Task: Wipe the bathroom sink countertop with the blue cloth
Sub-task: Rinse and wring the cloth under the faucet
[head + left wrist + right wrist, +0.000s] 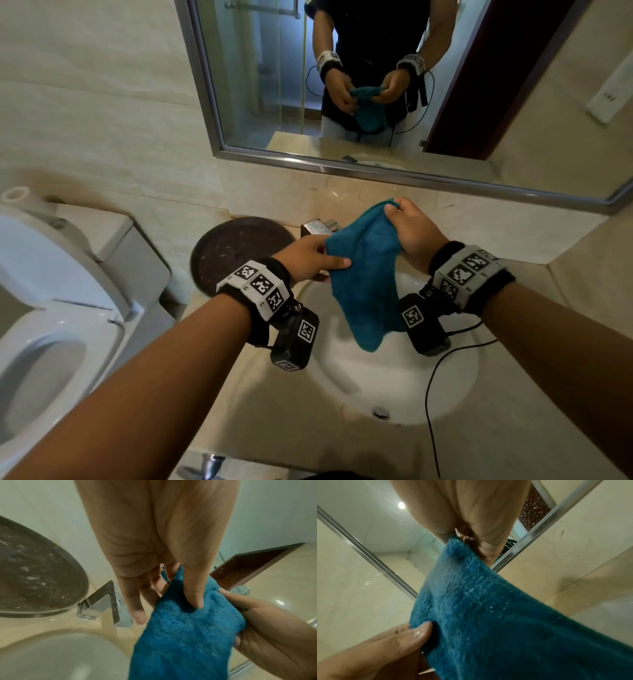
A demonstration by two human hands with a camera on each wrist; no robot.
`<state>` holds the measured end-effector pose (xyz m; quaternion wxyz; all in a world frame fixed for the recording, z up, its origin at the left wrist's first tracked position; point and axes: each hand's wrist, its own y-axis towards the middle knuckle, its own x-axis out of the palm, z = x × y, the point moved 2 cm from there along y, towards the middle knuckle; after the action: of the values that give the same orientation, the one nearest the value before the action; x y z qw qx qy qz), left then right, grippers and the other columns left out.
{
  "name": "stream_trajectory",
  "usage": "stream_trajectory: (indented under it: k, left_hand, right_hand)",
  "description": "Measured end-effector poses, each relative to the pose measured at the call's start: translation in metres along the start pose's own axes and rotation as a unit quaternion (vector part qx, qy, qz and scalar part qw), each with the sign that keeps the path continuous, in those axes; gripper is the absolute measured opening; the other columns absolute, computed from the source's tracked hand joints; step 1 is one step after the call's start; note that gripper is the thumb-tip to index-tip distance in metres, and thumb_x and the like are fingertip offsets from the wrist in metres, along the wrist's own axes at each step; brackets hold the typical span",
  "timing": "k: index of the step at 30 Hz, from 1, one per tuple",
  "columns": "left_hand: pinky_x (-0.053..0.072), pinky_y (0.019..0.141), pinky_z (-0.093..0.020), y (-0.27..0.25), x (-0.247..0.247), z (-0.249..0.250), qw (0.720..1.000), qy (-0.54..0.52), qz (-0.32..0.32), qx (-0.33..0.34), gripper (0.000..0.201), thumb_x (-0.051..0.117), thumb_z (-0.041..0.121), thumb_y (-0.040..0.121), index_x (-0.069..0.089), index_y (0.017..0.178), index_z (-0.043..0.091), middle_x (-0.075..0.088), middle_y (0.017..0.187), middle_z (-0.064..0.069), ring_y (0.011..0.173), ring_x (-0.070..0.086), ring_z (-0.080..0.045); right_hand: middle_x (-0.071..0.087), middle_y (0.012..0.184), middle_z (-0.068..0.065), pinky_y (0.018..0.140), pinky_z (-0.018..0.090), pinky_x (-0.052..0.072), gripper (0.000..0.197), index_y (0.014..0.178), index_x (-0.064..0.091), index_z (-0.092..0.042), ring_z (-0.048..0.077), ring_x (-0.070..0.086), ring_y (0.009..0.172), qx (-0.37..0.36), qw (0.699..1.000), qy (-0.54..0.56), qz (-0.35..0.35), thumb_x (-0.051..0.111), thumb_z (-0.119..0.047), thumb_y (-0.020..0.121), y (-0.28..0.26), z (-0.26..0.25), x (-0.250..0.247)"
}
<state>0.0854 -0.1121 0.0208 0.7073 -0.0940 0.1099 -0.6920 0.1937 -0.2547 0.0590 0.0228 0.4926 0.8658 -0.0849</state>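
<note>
Two hands pinch blue cloth (364,274) | fluffy, teal-blue, rumpled | hanging over sink (455,373)

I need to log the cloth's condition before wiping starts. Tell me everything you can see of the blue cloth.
The blue cloth is a teal-blue, fluffy terry-like towel, one piece, with no visible label. It hangs in the air above the white sink basin, touching no surface. The right hand pinches its top corner; the left hand pinches its left edge between thumb and fingers. The rest drapes down in loose folds to a point. The right wrist view shows small pale specks on the pile.
</note>
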Motion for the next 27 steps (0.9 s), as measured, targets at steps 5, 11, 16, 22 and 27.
stream_trajectory:
  k: [5, 11, 16, 22, 27]
  left_hand:
    - [0.054, 0.086, -0.029, -0.002, -0.005, 0.002, 0.996, -0.075, 0.005, 0.054, 0.024, 0.055, 0.007, 0.092, 0.059, 0.116, 0.004, 0.069, 0.104, -0.007, 0.099, 0.065, -0.022]
    - [0.048, 0.077, -0.035, -0.006, -0.013, 0.006, 0.982, -0.18, 0.031, 0.054, 0.037, 0.051, 0.015, 0.093, 0.049, 0.13, 0.017, 0.059, 0.11, -0.02, 0.092, 0.058, -0.029]
    - [0.058, 0.076, -0.035, -0.007, -0.014, 0.004, 0.995, -0.096, 0.015, 0.029, 0.075, 0.07, -0.003, 0.077, 0.036, 0.137, 0.024, 0.062, 0.117, -0.01, 0.105, 0.064, -0.026]
    - [0.055, 0.06, -0.024, -0.012, -0.025, -0.006, 0.986, -0.095, 0.123, 0.062, 0.066, 0.061, -0.004, 0.084, 0.037, 0.135, 0.03, 0.064, 0.072, -0.008, 0.068, 0.068, -0.012]
    - [0.051, 0.076, -0.037, -0.012, -0.018, -0.002, 0.974, -0.179, 0.106, 0.091, 0.034, 0.042, -0.005, 0.094, 0.057, 0.119, 0.012, 0.058, 0.097, -0.019, 0.081, 0.058, -0.028]
  right_hand:
    - [0.054, 0.112, 0.011, 0.091, 0.047, 0.048, 0.025, 0.114, 0.037, -0.016, 0.026, 0.059, 0.102, 0.1, 0.987, 0.098, -0.083, 0.049, -0.022, 0.094, -0.006, 0.007, -0.001]
    - [0.052, 0.13, 0.012, 0.09, 0.05, 0.051, 0.063, 0.131, 0.03, -0.019, 0.028, 0.057, 0.115, 0.102, 0.984, 0.036, -0.142, 0.061, 0.004, 0.082, -0.016, 0.011, 0.001]
    - [0.063, 0.101, 0.01, 0.053, 0.026, 0.056, 0.041, 0.122, 0.035, -0.016, 0.014, 0.07, 0.074, 0.058, 0.993, 0.038, -0.092, 0.055, -0.002, 0.089, -0.01, 0.005, 0.008]
    - [0.055, 0.111, 0.017, 0.047, 0.023, 0.054, 0.036, 0.122, 0.031, -0.019, 0.016, 0.063, 0.077, 0.049, 0.999, -0.011, -0.019, 0.048, -0.006, 0.093, 0.0, 0.011, 0.001]
    - [0.051, 0.123, 0.014, 0.085, 0.044, 0.053, 0.083, 0.141, 0.013, -0.037, 0.029, 0.06, 0.106, 0.134, 0.981, 0.056, -0.131, 0.064, -0.006, 0.083, -0.002, 0.018, 0.012]
